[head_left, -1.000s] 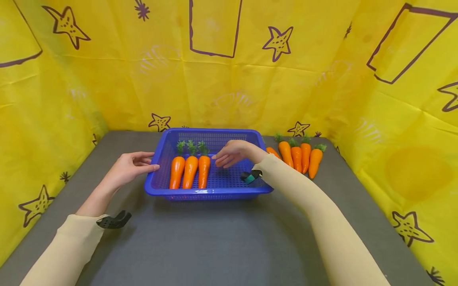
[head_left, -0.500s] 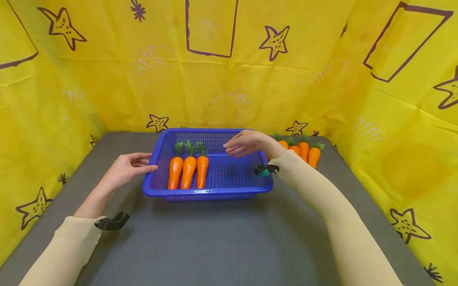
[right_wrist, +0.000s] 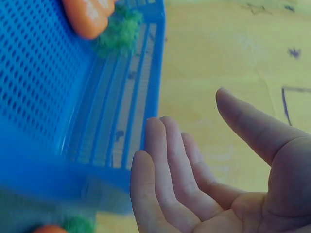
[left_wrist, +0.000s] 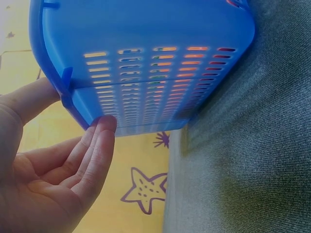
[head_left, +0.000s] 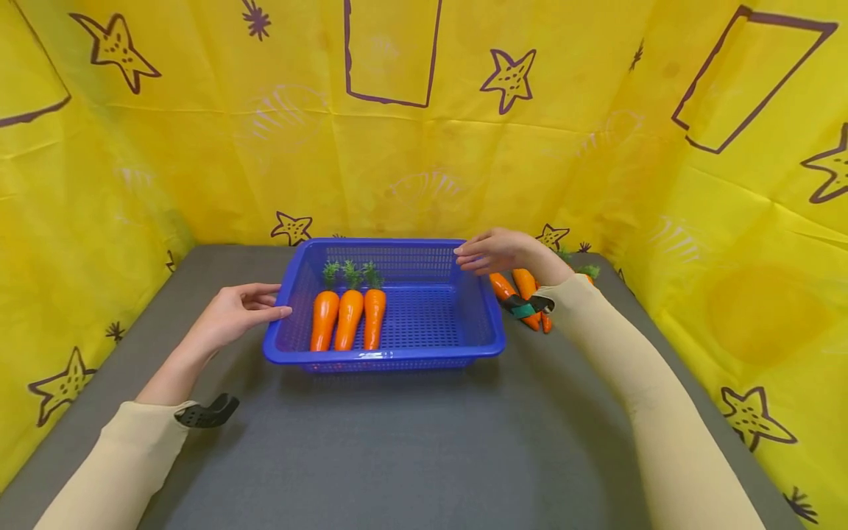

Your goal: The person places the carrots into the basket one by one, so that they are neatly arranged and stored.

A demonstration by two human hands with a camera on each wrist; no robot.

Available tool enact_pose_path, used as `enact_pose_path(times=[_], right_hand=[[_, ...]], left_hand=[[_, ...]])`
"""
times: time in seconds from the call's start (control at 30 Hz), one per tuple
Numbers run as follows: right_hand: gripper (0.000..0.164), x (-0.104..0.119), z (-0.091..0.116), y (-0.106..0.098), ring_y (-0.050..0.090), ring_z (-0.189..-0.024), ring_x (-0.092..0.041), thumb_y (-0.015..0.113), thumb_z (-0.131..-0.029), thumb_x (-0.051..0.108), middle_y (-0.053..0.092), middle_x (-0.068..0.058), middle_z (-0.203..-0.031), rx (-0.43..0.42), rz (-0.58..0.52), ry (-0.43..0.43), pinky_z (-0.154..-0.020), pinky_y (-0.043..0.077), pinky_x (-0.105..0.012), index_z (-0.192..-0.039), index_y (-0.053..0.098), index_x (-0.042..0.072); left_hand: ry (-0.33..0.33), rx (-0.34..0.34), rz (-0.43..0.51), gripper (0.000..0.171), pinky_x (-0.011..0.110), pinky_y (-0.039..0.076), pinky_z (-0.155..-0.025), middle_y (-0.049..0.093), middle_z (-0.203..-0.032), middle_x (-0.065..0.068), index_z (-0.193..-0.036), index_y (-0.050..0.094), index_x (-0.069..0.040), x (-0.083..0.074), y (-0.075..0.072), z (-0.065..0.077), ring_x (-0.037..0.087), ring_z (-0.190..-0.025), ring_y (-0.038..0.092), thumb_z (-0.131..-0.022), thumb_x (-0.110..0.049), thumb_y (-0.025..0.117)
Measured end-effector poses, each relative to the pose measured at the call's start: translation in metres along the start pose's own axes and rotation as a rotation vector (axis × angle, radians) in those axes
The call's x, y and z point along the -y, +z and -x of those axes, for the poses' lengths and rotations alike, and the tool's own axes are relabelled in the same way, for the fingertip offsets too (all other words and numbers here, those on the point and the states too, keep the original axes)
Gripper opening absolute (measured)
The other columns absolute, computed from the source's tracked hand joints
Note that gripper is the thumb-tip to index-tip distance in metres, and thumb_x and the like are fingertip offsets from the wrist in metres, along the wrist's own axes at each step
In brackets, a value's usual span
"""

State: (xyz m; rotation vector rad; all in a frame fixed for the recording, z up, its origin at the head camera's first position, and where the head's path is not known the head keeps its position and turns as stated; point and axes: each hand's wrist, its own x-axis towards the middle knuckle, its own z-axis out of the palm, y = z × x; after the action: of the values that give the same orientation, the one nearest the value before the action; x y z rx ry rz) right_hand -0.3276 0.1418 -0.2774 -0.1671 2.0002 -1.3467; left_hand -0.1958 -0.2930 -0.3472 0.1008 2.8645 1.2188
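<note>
A blue perforated plastic basket [head_left: 391, 355] sits on the grey table. Three orange carrots [head_left: 349, 320] with green tops lie side by side in its left half. My left hand [head_left: 240, 315] holds the basket's left rim; in the left wrist view its thumb hooks over the rim and the fingers [left_wrist: 99, 155] rest against the outer wall. Over the back right corner of the basket hovers my right hand [head_left: 505, 250], holding nothing, its fingers slightly bent and thumb apart in the right wrist view. Beyond the basket's right side lie several more carrots [head_left: 525, 281], partly hidden by the right forearm.
Yellow cloth [head_left: 424, 162] with drawn stars hangs behind and at both sides. The grey tabletop [head_left: 397, 449] spreads in front of the basket. A dark band [head_left: 208, 412] sits at the left wrist, another [head_left: 530, 307] at the right.
My right hand has risen out of the basket and moved right, over its right rim toward the loose carrots. The left hand has stayed at the left rim.
</note>
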Motion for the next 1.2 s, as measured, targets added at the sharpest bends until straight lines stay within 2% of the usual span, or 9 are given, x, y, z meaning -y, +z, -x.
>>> enact_pose_path(times=[0.1, 0.37, 0.67, 0.8, 0.87, 0.93, 1.03, 1.13, 1.2], right_hand=[[0.054, -0.007, 0.004, -0.014, 0.037, -0.137, -0.034, 0.049, -0.100, 0.019, 0.035, -0.025, -0.148, -0.034, -0.009, 0.010, -0.112, 0.031, -0.045, -0.145, 0.030, -0.005], [0.053, -0.026, 0.014, -0.046, 0.048, -0.130, -0.028, 0.054, -0.097, 0.027, 0.042, -0.017, -0.146, -0.132, -0.015, 0.045, -0.110, 0.036, -0.043, -0.142, 0.039, 0.003], [0.061, -0.046, 0.032, -0.074, 0.026, -0.142, -0.032, 0.045, -0.101, 0.027, 0.024, -0.021, -0.154, -0.084, -0.030, 0.066, -0.118, 0.019, -0.045, -0.150, 0.020, 0.000], [0.066, -0.054, 0.040, -0.084, 0.030, -0.141, -0.031, 0.049, -0.099, 0.031, 0.045, -0.012, -0.145, -0.129, 0.005, 0.099, -0.117, 0.022, -0.046, -0.150, 0.019, 0.002], [0.066, -0.060, 0.043, -0.089, 0.033, -0.139, -0.031, 0.051, -0.098, 0.032, 0.059, -0.003, -0.129, -0.152, 0.017, 0.112, -0.115, 0.025, -0.046, -0.150, 0.022, 0.003], [0.067, -0.068, 0.045, -0.094, 0.034, -0.139, -0.030, 0.053, -0.097, 0.033, 0.062, 0.002, -0.119, -0.168, 0.001, 0.125, -0.115, 0.026, -0.045, -0.149, 0.023, 0.003], [0.070, -0.081, 0.046, -0.103, 0.032, -0.140, -0.030, 0.053, -0.097, 0.034, 0.056, -0.005, -0.131, -0.178, -0.034, 0.132, -0.116, 0.025, -0.043, -0.150, 0.020, 0.002], [0.069, -0.093, 0.048, -0.112, 0.029, -0.141, -0.031, 0.051, -0.098, 0.035, 0.040, -0.011, -0.148, -0.172, -0.064, 0.135, -0.117, 0.023, -0.042, -0.149, 0.019, 0.002], [0.060, -0.101, 0.050, -0.119, 0.033, -0.139, -0.030, 0.051, -0.098, 0.035, 0.047, -0.007, -0.143, -0.164, -0.060, 0.131, -0.117, 0.023, -0.042, -0.146, 0.030, 0.007]], left_hand=[[0.002, 0.003, 0.002, 0.073, 0.017, 0.052, -0.072, 0.065, -0.109, 0.018, -0.133, 0.052, -0.002, -0.001, 0.001, 0.000, 0.025, -0.093, 0.064, -0.081, -0.051, 0.069], [0.001, -0.001, -0.001, 0.073, 0.017, 0.051, -0.072, 0.064, -0.109, 0.019, -0.132, 0.052, -0.002, -0.002, 0.000, 0.001, 0.027, -0.095, 0.062, -0.081, -0.051, 0.068], [-0.008, 0.010, 0.000, 0.075, 0.021, 0.053, -0.075, 0.064, -0.112, 0.018, -0.134, 0.051, -0.002, -0.002, 0.001, 0.002, 0.028, -0.097, 0.061, -0.081, -0.053, 0.068], [-0.010, 0.007, -0.004, 0.075, 0.024, 0.054, -0.076, 0.064, -0.112, 0.018, -0.133, 0.051, -0.003, -0.001, 0.001, 0.001, 0.028, -0.097, 0.062, -0.081, -0.053, 0.068], [-0.010, 0.006, -0.004, 0.075, 0.026, 0.055, -0.077, 0.064, -0.112, 0.019, -0.133, 0.051, -0.003, -0.001, 0.001, 0.001, 0.028, -0.097, 0.062, -0.081, -0.054, 0.067], [-0.009, 0.004, -0.005, 0.075, 0.028, 0.055, -0.078, 0.064, -0.112, 0.019, -0.133, 0.052, -0.003, 0.000, 0.001, 0.001, 0.029, -0.098, 0.062, -0.081, -0.053, 0.067], [-0.007, 0.003, -0.007, 0.074, 0.034, 0.056, -0.081, 0.064, -0.113, 0.020, -0.133, 0.051, -0.002, 0.000, 0.002, 0.001, 0.029, -0.099, 0.062, -0.081, -0.053, 0.067], [-0.004, 0.000, -0.009, 0.074, 0.036, 0.055, -0.083, 0.064, -0.113, 0.020, -0.133, 0.052, -0.002, 0.000, 0.002, 0.001, 0.030, -0.099, 0.062, -0.082, -0.053, 0.067], [-0.003, -0.002, -0.012, 0.073, 0.036, 0.055, -0.083, 0.064, -0.113, 0.020, -0.133, 0.052, -0.002, 0.000, 0.002, 0.001, 0.030, -0.099, 0.062, -0.082, -0.052, 0.067]])
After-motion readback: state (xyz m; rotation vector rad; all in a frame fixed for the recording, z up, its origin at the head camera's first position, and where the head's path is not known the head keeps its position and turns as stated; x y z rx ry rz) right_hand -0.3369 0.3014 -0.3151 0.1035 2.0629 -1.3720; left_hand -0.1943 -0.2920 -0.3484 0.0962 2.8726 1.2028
